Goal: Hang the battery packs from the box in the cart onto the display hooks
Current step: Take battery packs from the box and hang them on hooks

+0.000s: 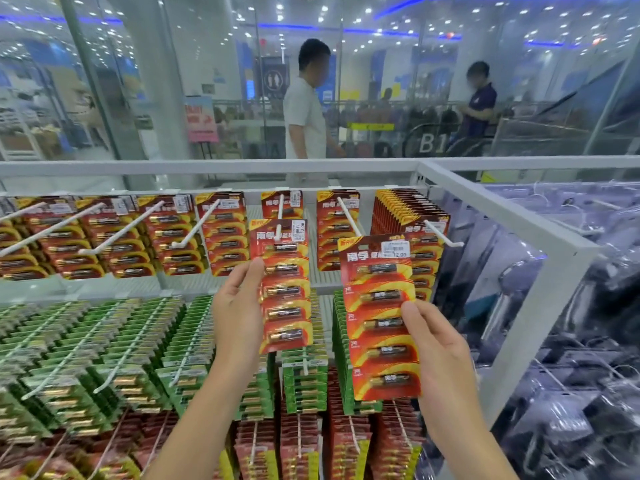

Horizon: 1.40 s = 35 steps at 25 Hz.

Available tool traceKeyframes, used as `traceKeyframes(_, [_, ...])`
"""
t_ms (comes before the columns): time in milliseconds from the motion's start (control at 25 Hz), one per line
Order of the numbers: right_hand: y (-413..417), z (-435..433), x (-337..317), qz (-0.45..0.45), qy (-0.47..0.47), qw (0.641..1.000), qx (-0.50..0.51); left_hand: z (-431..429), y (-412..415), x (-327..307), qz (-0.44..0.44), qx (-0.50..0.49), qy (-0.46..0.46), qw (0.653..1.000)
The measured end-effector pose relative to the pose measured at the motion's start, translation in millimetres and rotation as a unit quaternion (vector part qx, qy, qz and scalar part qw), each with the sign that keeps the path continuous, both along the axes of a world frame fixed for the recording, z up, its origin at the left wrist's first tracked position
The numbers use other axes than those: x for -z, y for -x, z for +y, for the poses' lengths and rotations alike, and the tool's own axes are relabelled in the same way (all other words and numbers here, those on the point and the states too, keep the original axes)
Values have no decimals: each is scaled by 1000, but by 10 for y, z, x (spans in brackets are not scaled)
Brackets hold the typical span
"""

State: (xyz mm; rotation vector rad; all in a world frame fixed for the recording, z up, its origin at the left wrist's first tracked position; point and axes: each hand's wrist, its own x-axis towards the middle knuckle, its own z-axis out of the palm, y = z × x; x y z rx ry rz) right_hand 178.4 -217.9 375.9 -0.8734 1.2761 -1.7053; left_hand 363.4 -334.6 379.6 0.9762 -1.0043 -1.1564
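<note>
My left hand (239, 306) holds a red battery pack (285, 285) by its left edge, its top slot at the tip of a white display hook (280, 216) in the top row. My right hand (438, 351) pinches a second red battery pack (379, 317) by its right edge, held in the air in front of the rack, below the hook (348, 216) to the right. The box and the cart are out of view.
Red packs hang on the top row of hooks (121, 233), green packs (104, 348) fill the row below, more red ones (311, 445) sit lowest. A white metal frame (540, 230) bounds the rack on the right, with clear-packed goods (571, 375) beyond. Two people stand behind the glass.
</note>
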Motion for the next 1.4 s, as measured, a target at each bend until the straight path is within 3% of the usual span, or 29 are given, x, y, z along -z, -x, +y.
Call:
traceKeyframes(520, [-110, -234, -43, 4, -21, 1000, 3, -447, 99, 27, 10, -10, 4, 1000])
traceKeyframes(880, [81, -1517, 71, 127, -46, 989, 60, -923, 208, 13, -5, -40, -22, 999])
traceKeyframes(1400, [146, -2243, 234, 125, -69, 986, 92, -1467, 272, 92, -71, -119, -2, 990])
